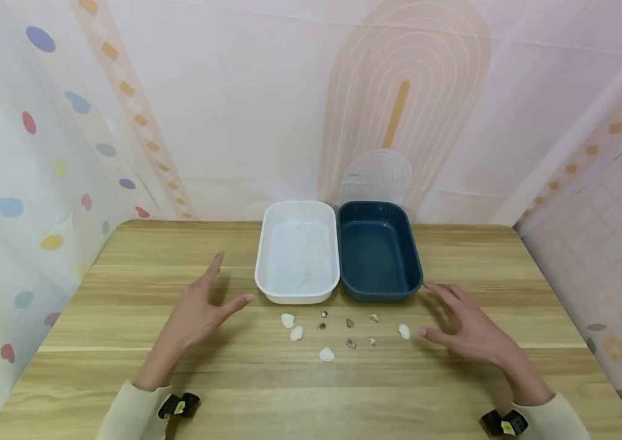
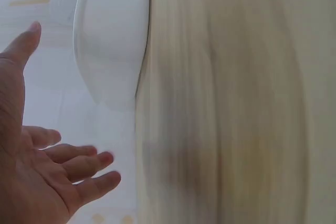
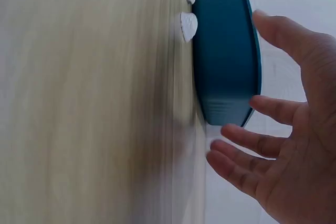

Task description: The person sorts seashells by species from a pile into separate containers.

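Observation:
My left hand [image 1: 195, 315] hovers over the table left of a white rectangular dish [image 1: 298, 299], thumb and fingers spread apart and holding nothing. To the right, my right hand [image 1: 467, 324] is held beside a dark blue dish [image 1: 381, 298], its fingers loosely extended and its palm bare. Close to that thumb lies a white seashell [image 1: 404, 331]. Three more white shells, among them one low in the middle [image 1: 326, 354], lie in front of the dishes. Several small brownish shells [image 1: 350, 322] are scattered between them. Both dishes hold nothing and stand side by side, touching.
The wooden table [image 1: 266, 397] ends at the back against a patterned cloth [image 1: 244, 122], which also hangs along both sides. A black wrist strap [image 1: 178, 405] sits on the left sleeve and another [image 1: 503, 423] on the right.

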`<state>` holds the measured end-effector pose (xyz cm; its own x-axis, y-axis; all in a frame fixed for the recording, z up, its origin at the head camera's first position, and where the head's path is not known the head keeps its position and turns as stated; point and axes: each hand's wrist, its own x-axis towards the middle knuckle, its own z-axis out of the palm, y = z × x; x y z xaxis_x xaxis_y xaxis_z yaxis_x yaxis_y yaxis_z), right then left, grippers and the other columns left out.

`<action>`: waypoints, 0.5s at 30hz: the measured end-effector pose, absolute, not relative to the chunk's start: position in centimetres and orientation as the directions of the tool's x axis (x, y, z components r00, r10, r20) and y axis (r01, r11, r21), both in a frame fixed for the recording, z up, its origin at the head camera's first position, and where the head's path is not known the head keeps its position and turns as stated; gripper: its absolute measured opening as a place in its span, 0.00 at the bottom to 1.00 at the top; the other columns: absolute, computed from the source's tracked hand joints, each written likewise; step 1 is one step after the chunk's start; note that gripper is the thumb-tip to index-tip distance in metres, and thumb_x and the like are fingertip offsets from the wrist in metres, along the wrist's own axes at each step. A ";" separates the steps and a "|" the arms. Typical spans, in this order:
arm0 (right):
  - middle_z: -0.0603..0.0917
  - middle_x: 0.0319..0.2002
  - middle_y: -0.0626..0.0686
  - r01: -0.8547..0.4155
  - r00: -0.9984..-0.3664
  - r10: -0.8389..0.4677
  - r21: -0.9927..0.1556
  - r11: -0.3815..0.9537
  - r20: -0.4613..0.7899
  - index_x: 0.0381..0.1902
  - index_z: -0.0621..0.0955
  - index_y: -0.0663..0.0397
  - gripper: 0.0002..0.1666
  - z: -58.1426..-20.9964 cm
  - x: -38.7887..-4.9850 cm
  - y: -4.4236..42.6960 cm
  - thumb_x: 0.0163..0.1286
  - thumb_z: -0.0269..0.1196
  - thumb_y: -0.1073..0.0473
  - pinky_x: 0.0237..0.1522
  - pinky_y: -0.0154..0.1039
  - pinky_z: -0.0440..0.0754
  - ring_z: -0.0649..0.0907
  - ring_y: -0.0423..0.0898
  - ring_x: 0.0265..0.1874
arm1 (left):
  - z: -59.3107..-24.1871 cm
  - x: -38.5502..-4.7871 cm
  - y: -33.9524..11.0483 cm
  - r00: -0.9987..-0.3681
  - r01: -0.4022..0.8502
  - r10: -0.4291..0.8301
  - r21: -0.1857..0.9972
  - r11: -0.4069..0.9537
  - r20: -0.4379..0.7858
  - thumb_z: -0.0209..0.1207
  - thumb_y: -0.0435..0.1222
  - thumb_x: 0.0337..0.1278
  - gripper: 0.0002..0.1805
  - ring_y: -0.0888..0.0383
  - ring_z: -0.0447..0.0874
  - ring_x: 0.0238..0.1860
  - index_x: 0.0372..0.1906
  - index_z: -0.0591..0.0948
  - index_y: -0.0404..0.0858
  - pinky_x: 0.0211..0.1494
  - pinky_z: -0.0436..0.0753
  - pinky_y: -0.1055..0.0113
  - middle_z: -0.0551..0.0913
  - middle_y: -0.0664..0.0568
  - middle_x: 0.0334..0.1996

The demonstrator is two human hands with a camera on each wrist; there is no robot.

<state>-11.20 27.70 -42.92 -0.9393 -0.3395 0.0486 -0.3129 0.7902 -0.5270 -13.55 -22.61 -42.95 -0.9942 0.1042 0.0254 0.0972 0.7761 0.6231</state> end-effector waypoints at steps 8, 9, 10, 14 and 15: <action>0.81 0.58 0.53 -0.332 -0.923 -0.384 -0.587 0.739 0.038 0.69 0.75 0.53 0.40 -43.0 -11.4 27.1 0.64 0.75 0.45 0.49 0.43 0.86 0.80 0.48 0.52 | -43.5 -14.7 -21.2 -0.993 0.118 0.074 0.784 0.609 0.091 0.64 0.62 0.62 0.54 0.47 0.87 0.59 0.84 0.49 0.51 0.66 0.86 0.47 0.84 0.41 0.62; 0.82 0.56 0.52 -0.329 -0.922 -0.386 -0.602 0.727 0.038 0.68 0.76 0.53 0.39 -43.1 -11.4 27.0 0.63 0.75 0.46 0.49 0.40 0.86 0.80 0.48 0.51 | -43.5 -14.8 -21.0 -0.993 0.122 0.074 0.799 0.588 0.096 0.64 0.61 0.63 0.53 0.48 0.89 0.56 0.84 0.51 0.50 0.63 0.88 0.50 0.85 0.42 0.60; 0.82 0.55 0.52 -0.332 -0.918 -0.395 -0.617 0.714 0.038 0.66 0.77 0.54 0.38 -43.2 -11.5 27.0 0.63 0.76 0.47 0.47 0.38 0.86 0.80 0.47 0.50 | -43.6 -14.9 -20.9 -0.993 0.121 0.074 0.817 0.564 0.095 0.64 0.60 0.63 0.52 0.49 0.90 0.54 0.83 0.51 0.49 0.60 0.90 0.53 0.87 0.42 0.58; 0.84 0.50 0.53 -0.339 -0.895 -0.445 -0.677 0.653 0.019 0.63 0.78 0.56 0.34 -43.7 -11.7 26.6 0.62 0.76 0.50 0.42 0.35 0.86 0.81 0.47 0.45 | -43.9 -15.1 -20.6 -0.994 0.096 0.086 0.867 0.489 0.061 0.64 0.55 0.67 0.48 0.49 0.93 0.45 0.82 0.55 0.44 0.48 0.93 0.64 0.89 0.42 0.53; 0.84 0.50 0.53 -0.335 -0.891 -0.454 -0.685 0.646 0.008 0.62 0.79 0.56 0.34 -43.8 -11.8 26.5 0.62 0.76 0.50 0.42 0.34 0.86 0.81 0.46 0.44 | -44.0 -15.1 -20.5 -0.995 0.084 0.092 0.883 0.462 0.047 0.64 0.54 0.67 0.47 0.49 0.93 0.44 0.82 0.56 0.42 0.46 0.94 0.65 0.88 0.40 0.53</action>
<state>-11.76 26.50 -43.77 -0.8910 -0.4539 0.0081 -0.3355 0.6463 -0.6854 -15.11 -20.52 -44.04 -0.9946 0.0924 0.0467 0.0844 0.4615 0.8831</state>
